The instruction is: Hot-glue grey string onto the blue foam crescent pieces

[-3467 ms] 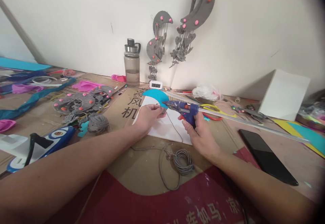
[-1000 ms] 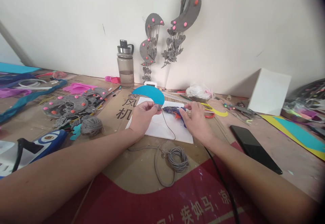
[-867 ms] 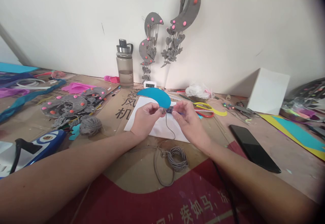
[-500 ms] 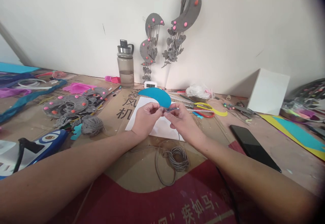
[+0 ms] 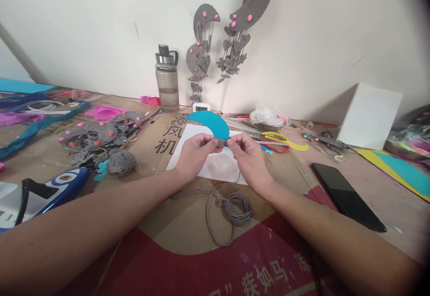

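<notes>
A blue crescent cutout [image 5: 215, 123] stands over a white sheet of paper [image 5: 178, 148], its lower end wrapped in grey yarn. My left hand [image 5: 195, 155] pinches the crescent at that wrapped end. Close beside it, the fingertips of my right hand [image 5: 248, 159] are pressed together on the yarn at the crescent's edge. From the right hand a strand runs down toward a loose coil of grey yarn [image 5: 238, 208] on the cardboard. The fingers partly hide the wrapped part.
At left lie a grey yarn ball [image 5: 121, 161], a grey dotted ornament [image 5: 90, 137] and a blue-and-white tool [image 5: 63, 184]. Scissors [image 5: 275, 139], a phone [image 5: 346, 197] and a white block [image 5: 369, 117] are at right. A water bottle [image 5: 167, 81] stands behind; crescent hangings [image 5: 206, 20] hang on the wall.
The camera view has shifted slightly. My right hand's fingers have moved slightly on the yarn, and more of the wrapped end shows between the hands. The left hand keeps its pinch.
</notes>
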Demonstrator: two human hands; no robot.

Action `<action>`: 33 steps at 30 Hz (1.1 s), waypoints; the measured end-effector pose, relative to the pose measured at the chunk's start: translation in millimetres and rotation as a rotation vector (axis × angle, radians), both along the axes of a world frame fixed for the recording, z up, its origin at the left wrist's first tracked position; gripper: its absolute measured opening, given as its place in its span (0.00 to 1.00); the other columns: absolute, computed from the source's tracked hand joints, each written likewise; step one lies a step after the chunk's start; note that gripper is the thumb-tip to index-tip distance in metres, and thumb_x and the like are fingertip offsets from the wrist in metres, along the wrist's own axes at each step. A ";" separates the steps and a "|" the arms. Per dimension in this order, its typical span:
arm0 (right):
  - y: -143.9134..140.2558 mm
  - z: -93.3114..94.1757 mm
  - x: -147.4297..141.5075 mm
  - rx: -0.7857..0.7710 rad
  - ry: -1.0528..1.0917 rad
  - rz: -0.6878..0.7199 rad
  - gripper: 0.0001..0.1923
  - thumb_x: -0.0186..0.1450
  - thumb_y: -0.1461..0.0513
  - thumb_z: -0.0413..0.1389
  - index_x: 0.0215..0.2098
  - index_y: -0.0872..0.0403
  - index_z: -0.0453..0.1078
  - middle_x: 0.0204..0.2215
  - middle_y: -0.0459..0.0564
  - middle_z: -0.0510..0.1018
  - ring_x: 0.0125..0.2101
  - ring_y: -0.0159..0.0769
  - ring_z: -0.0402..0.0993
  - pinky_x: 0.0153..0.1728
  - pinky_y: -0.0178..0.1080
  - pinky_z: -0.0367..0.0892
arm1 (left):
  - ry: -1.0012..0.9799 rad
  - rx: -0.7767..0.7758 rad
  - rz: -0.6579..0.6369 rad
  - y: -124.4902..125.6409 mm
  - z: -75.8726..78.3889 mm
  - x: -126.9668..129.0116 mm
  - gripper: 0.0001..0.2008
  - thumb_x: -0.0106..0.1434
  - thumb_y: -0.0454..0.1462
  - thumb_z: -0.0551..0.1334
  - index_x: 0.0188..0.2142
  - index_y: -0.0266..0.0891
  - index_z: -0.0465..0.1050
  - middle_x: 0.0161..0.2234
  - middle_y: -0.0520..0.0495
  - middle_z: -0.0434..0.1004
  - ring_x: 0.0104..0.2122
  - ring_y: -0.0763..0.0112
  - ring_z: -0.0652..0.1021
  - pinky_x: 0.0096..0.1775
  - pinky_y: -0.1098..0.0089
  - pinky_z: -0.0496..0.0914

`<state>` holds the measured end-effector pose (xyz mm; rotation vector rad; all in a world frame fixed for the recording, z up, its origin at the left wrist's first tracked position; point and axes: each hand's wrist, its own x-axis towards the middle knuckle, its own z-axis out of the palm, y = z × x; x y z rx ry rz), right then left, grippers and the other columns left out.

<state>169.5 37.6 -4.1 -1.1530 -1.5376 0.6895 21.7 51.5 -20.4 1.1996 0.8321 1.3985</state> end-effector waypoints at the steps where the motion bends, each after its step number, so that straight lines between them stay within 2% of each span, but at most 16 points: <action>1: 0.0 -0.4 -0.1 0.003 0.001 -0.003 0.09 0.62 0.55 0.53 0.30 0.53 0.65 0.24 0.43 0.68 0.25 0.30 0.59 0.28 0.35 0.58 | -0.009 0.002 -0.006 -0.1 -0.6 0.0 0.09 0.54 0.40 0.66 0.29 0.36 0.73 0.31 0.47 0.78 0.33 0.70 0.79 0.45 0.62 0.73; 8: 1.1 -4.5 -0.3 0.021 -0.010 -0.011 0.09 0.61 0.55 0.53 0.30 0.53 0.66 0.24 0.44 0.69 0.25 0.31 0.60 0.28 0.36 0.58 | -0.096 0.010 -0.030 -1.3 -2.2 0.3 0.09 0.54 0.40 0.66 0.28 0.35 0.73 0.30 0.47 0.77 0.32 0.69 0.78 0.46 0.59 0.72; 14: 0.8 -5.5 -0.6 -0.031 0.035 0.004 0.09 0.60 0.55 0.54 0.31 0.53 0.68 0.24 0.43 0.67 0.24 0.30 0.57 0.27 0.35 0.57 | -0.142 0.021 -0.076 -2.2 -1.9 0.3 0.08 0.54 0.39 0.66 0.28 0.34 0.73 0.28 0.49 0.76 0.31 0.70 0.78 0.44 0.60 0.73; 18: 1.6 -6.2 -0.6 -0.051 0.071 0.009 0.10 0.59 0.55 0.54 0.30 0.53 0.68 0.23 0.42 0.66 0.24 0.29 0.56 0.26 0.35 0.56 | -0.156 0.014 -0.119 -2.6 -0.3 -0.3 0.08 0.55 0.38 0.66 0.28 0.34 0.73 0.29 0.46 0.78 0.32 0.69 0.78 0.43 0.60 0.73; 28: 1.1 -6.9 -2.4 -0.064 0.175 0.087 0.08 0.57 0.56 0.56 0.29 0.53 0.67 0.22 0.41 0.64 0.22 0.27 0.54 0.24 0.33 0.53 | -0.246 -0.084 -0.164 -0.4 3.3 0.5 0.06 0.53 0.35 0.66 0.27 0.32 0.72 0.29 0.42 0.79 0.30 0.68 0.79 0.40 0.64 0.73; 33: -0.4 -6.8 -3.8 -0.057 0.183 0.090 0.08 0.56 0.57 0.56 0.29 0.53 0.67 0.20 0.40 0.62 0.21 0.26 0.52 0.23 0.33 0.52 | -0.272 -0.124 -0.189 2.0 2.1 -0.5 0.06 0.52 0.34 0.66 0.26 0.32 0.71 0.28 0.44 0.79 0.29 0.69 0.79 0.40 0.64 0.73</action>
